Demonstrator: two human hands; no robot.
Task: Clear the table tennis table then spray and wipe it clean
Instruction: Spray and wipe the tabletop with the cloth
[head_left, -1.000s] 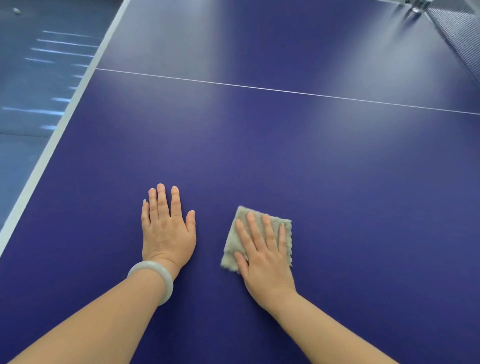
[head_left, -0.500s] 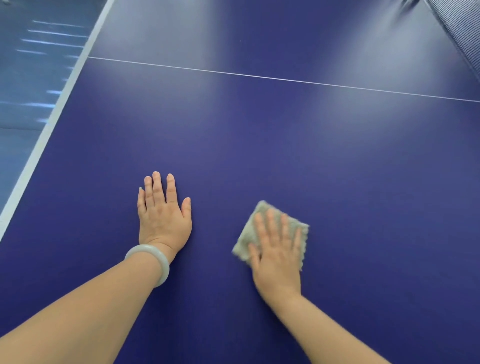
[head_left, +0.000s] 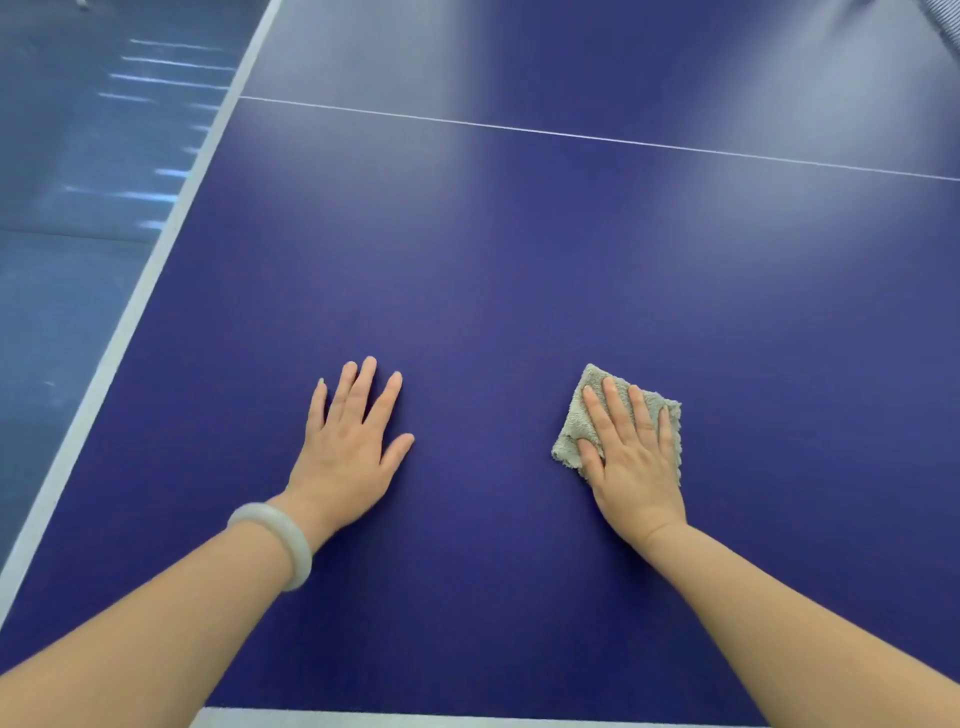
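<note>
Head view, A: What was my right hand (head_left: 631, 457) doing there?

B: I had it spread flat, fingers straight, pressing the small grey-green terry cloth (head_left: 571, 431) onto the dark blue table tennis table (head_left: 493, 291), well inside the white edge line. My left hand (head_left: 350, 441) lay open, palm down beside it, bracing me; a pale bangle (head_left: 278, 545) sat on that wrist.

A: How should I have wiped?

B: Even pressure, I judged, with overlapping strokes toward the edge.

A: Any containers?

B: None showed; no spray bottle was in view.
</note>
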